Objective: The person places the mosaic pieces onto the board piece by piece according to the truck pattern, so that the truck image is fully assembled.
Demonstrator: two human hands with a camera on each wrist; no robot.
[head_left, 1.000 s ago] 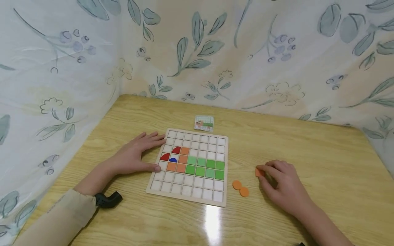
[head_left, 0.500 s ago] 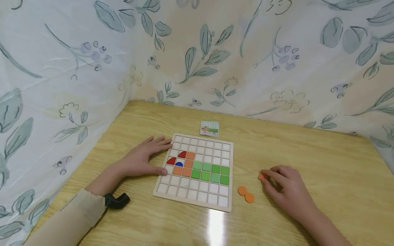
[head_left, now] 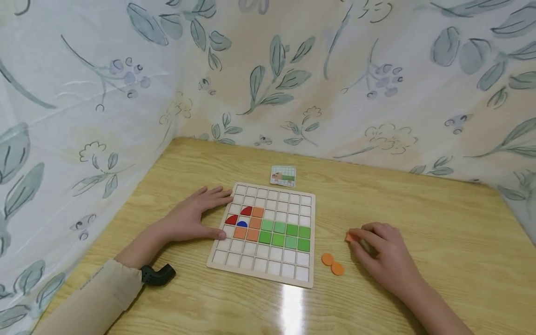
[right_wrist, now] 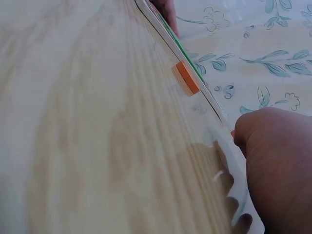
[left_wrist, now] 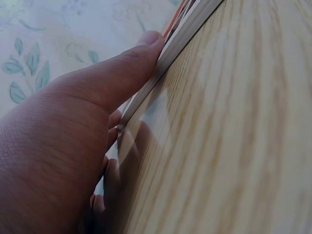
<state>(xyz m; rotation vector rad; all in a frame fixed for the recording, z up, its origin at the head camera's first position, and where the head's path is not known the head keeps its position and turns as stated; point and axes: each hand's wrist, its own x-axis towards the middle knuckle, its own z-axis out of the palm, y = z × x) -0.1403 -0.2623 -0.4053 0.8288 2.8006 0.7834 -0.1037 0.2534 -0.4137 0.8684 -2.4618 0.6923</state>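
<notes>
My left hand (head_left: 190, 218) lies spread at the left edge of a wooden grid board (head_left: 259, 280), the thumb resting on its rim; the left wrist view shows this thumb (left_wrist: 131, 63) against the board's side. Right of the board, the thumb and index finger of my right hand (head_left: 385, 258) pinch an orange square tile (head_left: 349, 237), partly covered by the fingertips. Two orange discs (head_left: 327, 259) lie between board and hand. On the grid sit green tiles (head_left: 278, 239), orange tiles (head_left: 252, 234), red quarter-circles (head_left: 231, 219) and a blue half-circle (head_left: 242, 224).
Just beyond the board's far edge lies a small stack of cards (head_left: 283, 176), the top one printed with a coloured grid picture. A flower-patterned cloth (head_left: 272, 93) hangs behind and to the left of the wooden table (head_left: 439, 218).
My right hand has shifted slightly left, closer to the board, with the orange square tile still pinched. The head view has tilted a little. My left hand stays at the board's edge.
</notes>
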